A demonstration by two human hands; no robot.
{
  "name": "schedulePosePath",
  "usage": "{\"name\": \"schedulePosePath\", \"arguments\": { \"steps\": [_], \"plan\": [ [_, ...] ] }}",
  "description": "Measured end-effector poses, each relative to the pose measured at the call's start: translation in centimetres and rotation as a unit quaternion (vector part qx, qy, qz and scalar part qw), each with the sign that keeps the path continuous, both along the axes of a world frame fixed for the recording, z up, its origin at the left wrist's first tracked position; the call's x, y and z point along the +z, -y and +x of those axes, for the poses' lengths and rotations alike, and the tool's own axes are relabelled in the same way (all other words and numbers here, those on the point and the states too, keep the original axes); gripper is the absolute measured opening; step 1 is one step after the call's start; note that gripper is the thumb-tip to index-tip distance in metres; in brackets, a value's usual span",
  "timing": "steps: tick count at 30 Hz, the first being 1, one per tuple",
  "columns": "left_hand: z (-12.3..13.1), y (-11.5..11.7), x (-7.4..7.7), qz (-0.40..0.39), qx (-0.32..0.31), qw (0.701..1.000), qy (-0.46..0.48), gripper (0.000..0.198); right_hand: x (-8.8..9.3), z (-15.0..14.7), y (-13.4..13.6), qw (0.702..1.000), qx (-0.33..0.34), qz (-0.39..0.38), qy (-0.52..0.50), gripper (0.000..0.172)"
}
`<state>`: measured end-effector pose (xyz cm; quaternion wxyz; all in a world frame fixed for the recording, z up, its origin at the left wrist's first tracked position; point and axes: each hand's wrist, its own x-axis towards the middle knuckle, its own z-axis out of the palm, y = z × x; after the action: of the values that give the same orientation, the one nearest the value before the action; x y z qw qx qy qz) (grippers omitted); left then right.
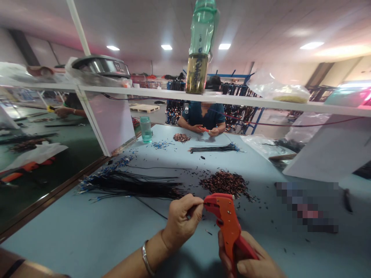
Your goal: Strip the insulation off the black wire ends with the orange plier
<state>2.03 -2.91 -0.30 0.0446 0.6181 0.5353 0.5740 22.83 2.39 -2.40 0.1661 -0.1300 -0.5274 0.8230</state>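
Observation:
My right hand [252, 256] is wrapped round the handles of an orange and red wire stripper [227, 216], its jaws pointing left. Close to those jaws, my left hand [185, 216] pinches a thin black wire, whose tip meets the tool's mouth; most of it is hidden by the fingers. A black wire [152, 208] runs from behind my left hand toward a bundle of black wires [133, 184] with blue and silvery ends. Just beyond the tool lies a heap of small black and copper-coloured offcuts [226, 183].
Opposite, a person [203, 117] holds a similar red tool near a smaller wire bundle [216, 148]. A green bottle [145, 130] stands at the table's far left. Above the table runs a white shelf [162, 94] bearing a tall bottle [199, 50]. White panels [327, 150] flank the table.

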Motion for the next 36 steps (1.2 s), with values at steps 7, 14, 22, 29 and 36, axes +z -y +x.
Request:
{"name": "schedulePosePath", "arguments": {
  "steps": [7,14,22,29,36],
  "plan": [
    [0.0,0.0,0.1,-0.008,-0.004,1.000,0.015,0.017,-0.4,-0.1,0.0,1.000,-0.012,0.014,0.014,0.042],
    [0.0,0.0,-0.3,-0.021,-0.006,0.999,0.037,0.018,-0.9,-0.3,0.3,0.998,-0.037,0.030,0.033,0.043],
    [-0.3,-0.2,-0.4,-0.056,0.015,0.998,0.037,0.023,-1.7,-0.9,0.7,0.998,-0.060,-0.007,0.035,0.045],
    [-0.5,-0.4,-0.2,-0.073,0.035,0.996,0.039,0.023,-1.4,-1.9,1.1,0.996,-0.078,-0.033,0.035,0.045],
    [-1.4,-0.7,-0.1,-0.110,0.062,0.992,0.026,0.024,0.3,-3.4,1.1,0.993,-0.095,-0.064,0.020,0.024]
  ]
}}
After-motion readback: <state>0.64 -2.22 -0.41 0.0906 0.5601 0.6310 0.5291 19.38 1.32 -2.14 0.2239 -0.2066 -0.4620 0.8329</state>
